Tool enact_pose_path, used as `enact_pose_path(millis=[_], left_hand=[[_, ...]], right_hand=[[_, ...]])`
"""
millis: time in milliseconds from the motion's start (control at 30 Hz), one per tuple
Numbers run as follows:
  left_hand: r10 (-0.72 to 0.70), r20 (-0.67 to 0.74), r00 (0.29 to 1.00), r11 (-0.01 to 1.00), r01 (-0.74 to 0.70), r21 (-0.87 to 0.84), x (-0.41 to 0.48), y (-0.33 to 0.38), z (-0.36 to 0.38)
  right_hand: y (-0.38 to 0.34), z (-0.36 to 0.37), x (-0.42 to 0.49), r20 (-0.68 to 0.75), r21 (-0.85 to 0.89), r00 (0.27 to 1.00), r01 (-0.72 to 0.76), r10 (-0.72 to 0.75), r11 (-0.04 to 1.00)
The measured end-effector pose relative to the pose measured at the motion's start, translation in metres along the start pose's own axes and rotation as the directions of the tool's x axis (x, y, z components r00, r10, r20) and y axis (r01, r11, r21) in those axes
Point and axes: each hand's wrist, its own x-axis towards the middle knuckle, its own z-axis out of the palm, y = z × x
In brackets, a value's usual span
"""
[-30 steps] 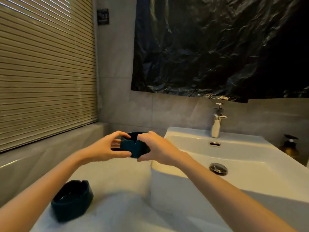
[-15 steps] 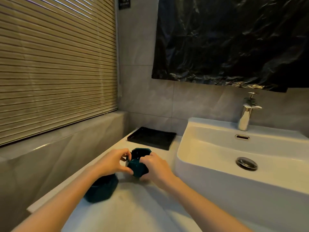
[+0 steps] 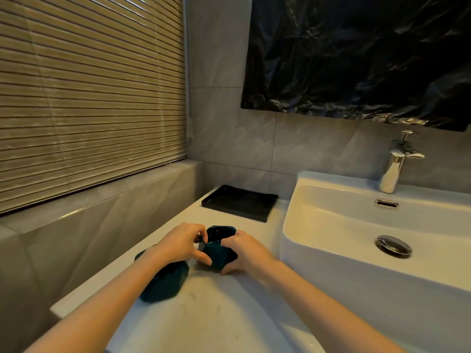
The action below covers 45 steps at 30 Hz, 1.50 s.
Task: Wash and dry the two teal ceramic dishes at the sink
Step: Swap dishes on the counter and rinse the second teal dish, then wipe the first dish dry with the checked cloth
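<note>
Two teal dishes share a white counter [image 3: 204,314] beneath a slatted blind [image 3: 89,98]. Farthest left, the faceted dish [image 3: 163,284] stands on the counter, partly hidden by the person's left forearm. Beside it, the left hand [image 3: 179,244] and right hand [image 3: 246,252] together grip the second dish [image 3: 220,252], which is glossy, dark and angular, mouth upward, low over the counter. Whether it touches the surface cannot be told. Behind lies a black tray [image 3: 239,203]. To the right are the white sink [image 3: 344,225] and chrome tap [image 3: 393,169].
</note>
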Motion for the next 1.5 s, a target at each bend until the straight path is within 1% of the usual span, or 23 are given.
enact_pose_path(millis=[100, 267, 300, 367, 433, 500, 533, 600, 667, 733, 800, 833, 900, 933, 967, 1033, 1133, 1233, 1333, 1467, 1500], left_hand=[[-0.020, -0.002, 1.000, 0.999, 0.020, 0.035, 0.001, 0.002, 0.001], [-0.036, 0.025, 0.999, 0.997, 0.034, 0.064, -0.004, 0.002, 0.003], [-0.037, 0.035, 0.999, 0.998, 0.035, 0.051, -0.007, 0.000, 0.002], [-0.055, 0.015, 0.998, 0.998, 0.056, -0.025, -0.015, -0.005, -0.003], [-0.081, -0.055, 0.995, 0.994, 0.076, -0.082, -0.028, -0.010, -0.011], [-0.127, -0.151, 0.980, 0.990, 0.115, -0.084, -0.042, -0.018, -0.020], [-0.164, -0.195, 0.967, 0.985, 0.148, -0.091, -0.050, -0.023, -0.023], [-0.257, -0.238, 0.936, 0.964, 0.234, -0.123, -0.065, -0.034, -0.024], [-0.362, -0.190, 0.913, 0.929, 0.336, -0.155, -0.078, -0.046, -0.023], [-0.445, -0.100, 0.890, 0.883, 0.416, -0.218, -0.087, -0.054, -0.020], [-0.486, -0.040, 0.873, 0.835, 0.450, -0.317, -0.094, -0.057, -0.017], [-0.496, -0.014, 0.868, 0.811, 0.457, -0.366, -0.096, -0.058, -0.016], [-0.518, 0.015, 0.856, 0.773, 0.475, -0.419, -0.100, -0.059, -0.014], [-0.529, 0.012, 0.849, 0.763, 0.481, -0.432, -0.101, -0.059, -0.013], [-0.539, 0.000, 0.842, 0.757, 0.485, -0.438, -0.101, -0.060, -0.013], [-0.546, -0.018, 0.838, 0.756, 0.483, -0.443, -0.100, -0.058, -0.013], [-0.522, -0.020, 0.852, 0.740, 0.442, -0.506, -0.100, -0.051, -0.018], [-0.500, -0.130, 0.856, 0.761, 0.363, -0.538, -0.102, -0.037, -0.028], [-0.465, -0.235, 0.854, 0.762, 0.250, -0.598, -0.098, -0.013, -0.043], [-0.379, -0.329, 0.865, 0.760, 0.088, -0.644, -0.080, 0.027, -0.062], [-0.360, -0.349, 0.865, 0.755, 0.050, -0.654, -0.073, 0.039, -0.065]], right_hand=[[0.002, 0.000, 0.000, 0.049, 0.001, 0.998, 0.037, -0.037, 0.999], [-0.001, -0.003, -0.005, 0.074, -0.013, 0.996, 0.044, -0.043, 0.999], [-0.002, -0.004, -0.007, 0.047, -0.024, 0.998, 0.043, -0.042, 0.999], [-0.008, -0.006, -0.010, -0.066, -0.028, 0.997, 0.033, -0.035, 0.999], [-0.019, -0.010, -0.013, -0.207, -0.011, 0.978, 0.037, -0.038, 0.999], [-0.035, -0.015, -0.014, -0.267, 0.000, 0.962, 0.050, -0.048, 0.999], [-0.044, -0.016, -0.013, -0.252, 0.028, 0.967, 0.045, -0.036, 0.999], [-0.061, -0.013, -0.007, -0.126, 0.141, 0.991, -0.036, 0.054, 0.989], [-0.074, -0.006, 0.003, 0.033, 0.238, 0.984, -0.177, 0.174, 0.955], [-0.083, 0.003, 0.015, 0.192, 0.299, 0.945, -0.314, 0.266, 0.901], [-0.092, 0.007, 0.023, 0.338, 0.338, 0.888, -0.425, 0.313, 0.840], [-0.097, 0.007, 0.024, 0.393, 0.363, 0.860, -0.470, 0.325, 0.805], [-0.106, 0.007, 0.026, 0.422, 0.415, 0.833, -0.528, 0.358, 0.741], [-0.109, 0.007, 0.027, 0.409, 0.441, 0.831, -0.542, 0.377, 0.716], [-0.111, 0.008, 0.028, 0.381, 0.450, 0.837, -0.539, 0.393, 0.712], [-0.114, 0.009, 0.028, 0.302, 0.413, 0.871, -0.487, 0.388, 0.770], [-0.115, 0.008, 0.026, 0.247, 0.365, 0.897, -0.436, 0.366, 0.823], [-0.116, -0.008, 0.021, 0.198, 0.342, 0.915, -0.400, 0.351, 0.850], [-0.111, -0.037, 0.015, 0.071, 0.390, 0.943, -0.326, 0.325, 0.861], [-0.090, -0.087, 0.005, -0.044, 0.251, 0.946, -0.301, 0.321, 0.920], [-0.082, -0.099, 0.001, -0.068, 0.251, 0.941, -0.305, 0.331, 0.919]])
